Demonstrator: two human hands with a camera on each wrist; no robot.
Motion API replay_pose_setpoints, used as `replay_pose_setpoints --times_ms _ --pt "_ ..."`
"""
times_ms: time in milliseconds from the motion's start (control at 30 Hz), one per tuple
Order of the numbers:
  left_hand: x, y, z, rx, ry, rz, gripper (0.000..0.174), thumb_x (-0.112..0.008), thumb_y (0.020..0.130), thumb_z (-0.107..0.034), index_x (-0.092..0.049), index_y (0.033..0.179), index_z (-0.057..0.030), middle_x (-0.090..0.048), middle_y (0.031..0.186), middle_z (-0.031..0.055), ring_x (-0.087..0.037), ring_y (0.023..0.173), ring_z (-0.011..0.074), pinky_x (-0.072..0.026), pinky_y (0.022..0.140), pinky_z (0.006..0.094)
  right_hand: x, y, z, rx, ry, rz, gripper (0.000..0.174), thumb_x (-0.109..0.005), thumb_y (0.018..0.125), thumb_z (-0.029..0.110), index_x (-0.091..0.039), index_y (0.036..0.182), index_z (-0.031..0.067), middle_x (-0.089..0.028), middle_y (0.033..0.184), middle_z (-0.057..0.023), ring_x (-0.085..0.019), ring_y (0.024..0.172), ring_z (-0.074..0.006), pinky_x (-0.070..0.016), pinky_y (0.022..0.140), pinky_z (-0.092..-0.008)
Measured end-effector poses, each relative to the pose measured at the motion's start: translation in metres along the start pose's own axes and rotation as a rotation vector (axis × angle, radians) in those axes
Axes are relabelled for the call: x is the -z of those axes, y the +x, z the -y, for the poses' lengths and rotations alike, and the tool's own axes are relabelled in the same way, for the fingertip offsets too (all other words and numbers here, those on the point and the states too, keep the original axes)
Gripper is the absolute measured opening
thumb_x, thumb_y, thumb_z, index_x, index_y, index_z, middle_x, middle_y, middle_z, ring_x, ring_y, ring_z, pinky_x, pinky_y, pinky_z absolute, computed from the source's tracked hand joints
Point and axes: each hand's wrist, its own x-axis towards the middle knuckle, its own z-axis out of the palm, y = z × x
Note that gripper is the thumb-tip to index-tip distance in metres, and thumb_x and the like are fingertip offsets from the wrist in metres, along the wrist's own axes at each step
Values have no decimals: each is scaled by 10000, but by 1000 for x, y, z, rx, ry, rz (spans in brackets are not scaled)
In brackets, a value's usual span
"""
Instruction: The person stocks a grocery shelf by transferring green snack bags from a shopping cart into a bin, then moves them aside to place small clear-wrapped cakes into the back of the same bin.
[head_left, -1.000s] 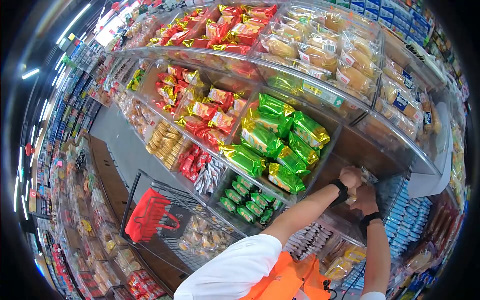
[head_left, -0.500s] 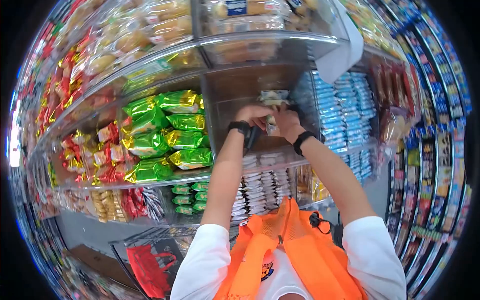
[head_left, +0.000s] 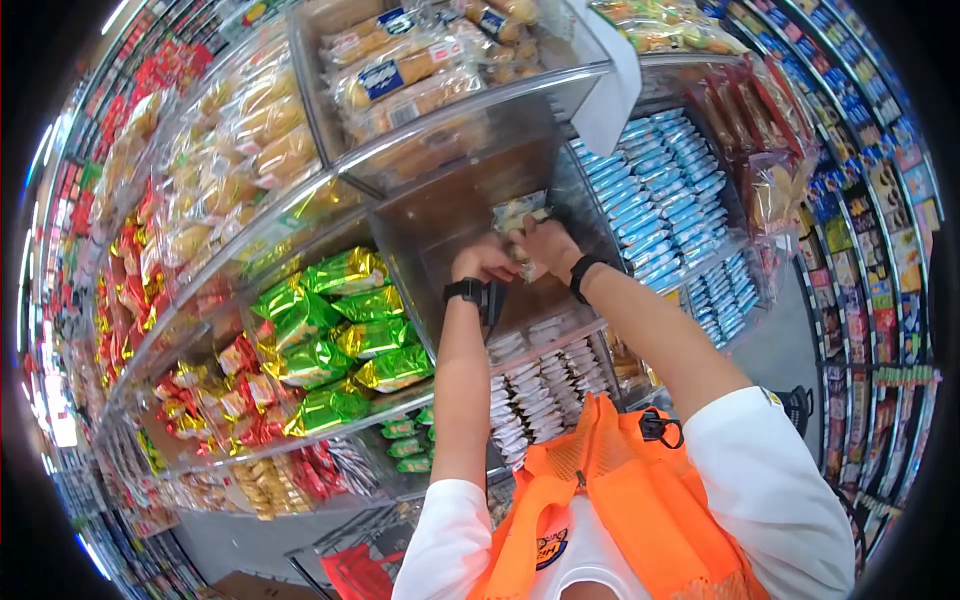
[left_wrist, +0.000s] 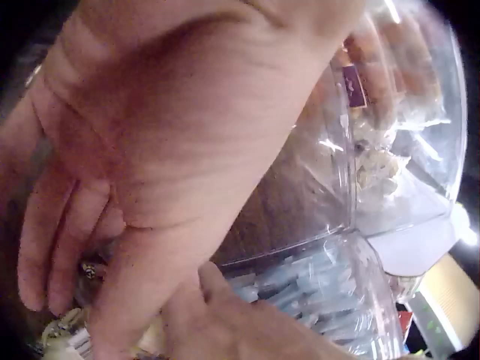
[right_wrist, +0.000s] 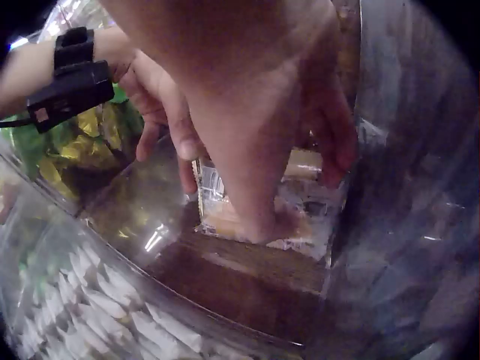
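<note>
Inside a brown-bottomed bin [head_left: 430,225], the left hand [head_left: 487,258] and right hand [head_left: 548,247] are close together. Clear-wrapped packets [head_left: 520,210] lie at and behind the fingertips. In the right wrist view, the right hand [right_wrist: 247,127] grips a clear packet [right_wrist: 214,184], thumb pressed on its near part and fingers at its far side. Beside the packet's left edge, the left hand [right_wrist: 154,94] has loosely extended fingers, one touching that edge. The left wrist view shows the left hand [left_wrist: 172,127] large, with wrapping [left_wrist: 71,337] below its fingers.
Green and gold packets [head_left: 340,330] fill the bin to the left; blue-white packets [head_left: 655,195] fill the one to the right. Bread bags [head_left: 410,70] stand on the upper shelf, whose clear edge [head_left: 470,115] runs above the hands. White packets [head_left: 545,390] lie below.
The head view has swung right and tilted, bringing the blue-white packets and vest into fuller view. Both hands stay in the brown-bottomed bin, with small shifts of the fingers around the packets.
</note>
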Motion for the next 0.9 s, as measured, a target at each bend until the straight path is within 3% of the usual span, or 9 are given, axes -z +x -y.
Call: replay_pose_setpoints --times_ms 100,133,433,533,633,733,833,867,900 --pt "3 6 4 43 -116 10 334 -764 897 -182 -622 1077 61 -737 969 168 -751 837 271 -610 690 357 16 -1 1 -144 161 153 325 -608 932 297 -510 1214 166 -723 1072 -125 -744 895 -241 -560 681 -356" --pt "2 6 4 52 -131 12 326 -749 910 -187 -622 1078 62 -740 959 174 -752 830 275 -609 689 357 -5 2 4 -169 119 1 306 -617 926 299 -521 1171 143 -756 919 -71 -748 865 -226 -558 695 -351" --pt "-12 -9 -9 63 -221 104 395 -586 1017 -358 -663 1099 20 -758 1001 172 -755 913 255 -547 685 316 1 -24 9 -377 377 -32 506 -772 786 187 -500 1174 10 -737 943 -152 -744 889 -289 -574 729 -357" --pt "-14 -11 -7 52 -190 84 375 -615 1002 -370 -684 1117 -20 -767 1015 131 -754 928 216 -530 681 293 25 -40 -3 -277 579 37 655 -797 749 208 -457 1235 -69 -720 972 -226 -733 916 -346 -581 760 -393" --pt "-12 -16 -10 22 -208 110 340 -664 976 -358 -705 1128 -57 -772 1028 86 -748 941 168 -515 685 256 55 -47 -14 -99 506 366 587 -784 746 269 -596 1196 -58 -726 1060 -199 -710 1036 -314 -565 827 -399" --pt "-8 -19 -5 24 -225 148 313 -707 949 -336 -721 1124 -77 -770 1053 59 -739 958 129 -505 698 217 65 -54 -20 80 458 490 423 -752 748 246 -697 1083 -7 -733 1056 -174 -719 985 -319 -572 785 -416" --pt "-7 -17 -1 16 -223 133 308 -737 922 -269 -703 1138 -53 -763 1068 78 -737 977 150 -527 717 234 65 -86 -21 98 484 269 277 -727 740 215 -745 957 44 -733 1037 -171 -721 925 -338 -572 748 -430" --pt "-8 -19 -3 9 -225 119 314 -746 913 -240 -691 1148 -38 -760 1071 89 -737 983 166 -539 723 249 73 -103 -21 95 493 174 281 -702 747 195 -738 985 49 -731 994 -177 -715 886 -361 -571 715 -447" --pt "-9 -20 -5 14 -218 103 314 -745 912 -233 -688 1148 -34 -758 1075 94 -736 989 170 -548 739 253 71 -123 -23 174 560 -29 245 -686 783 206 -713 962 41 -729 944 -170 -709 847 -374 -560 704 -468"
